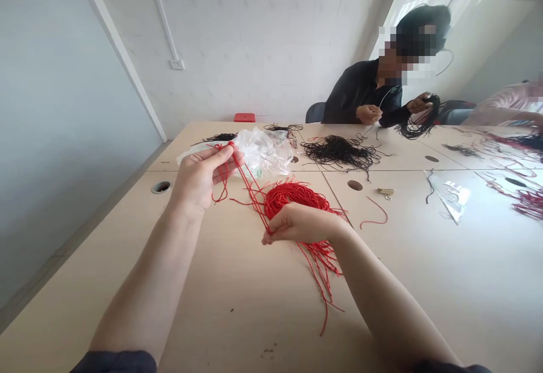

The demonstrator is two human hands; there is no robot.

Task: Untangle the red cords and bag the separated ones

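"Fingers first; how are they set?"

"The thumb and fingers of the left hand (pixel 203 175) pinch a thin, twisted red cord (pixel 253 197); the fingers of the right hand (pixel 303 224) are folded, their tips closed on the same cord lower down."

"Which way does the cord point?"

"It is held in the air between the hands, over the pale wood-coloured table (pixel 212 305); its doubled strands run straight and look taut; their long axis slants from the left thumb, upper left and farther off, down to the right fingertips, nearer the wearer; at the left hand small loops stick out leftward, and a longer slack loop hangs down below the fingers."

"And around the hands?"

"A thick, ring-like bundle of red cords (pixel 297 193) lies just behind and under the right hand, its loose ends trailing toward the wearer; a crumpled clear plastic bag (pixel 267 155) lies beyond the left hand; a tangled heap of black cords (pixel 339 152) lies farther off to the right; behind it sits a co-worker in black (pixel 352 87), holding a looped hank of black cord (pixel 426 118); a small brass-coloured metal clip (pixel 387 193) lies right of the red bundle."
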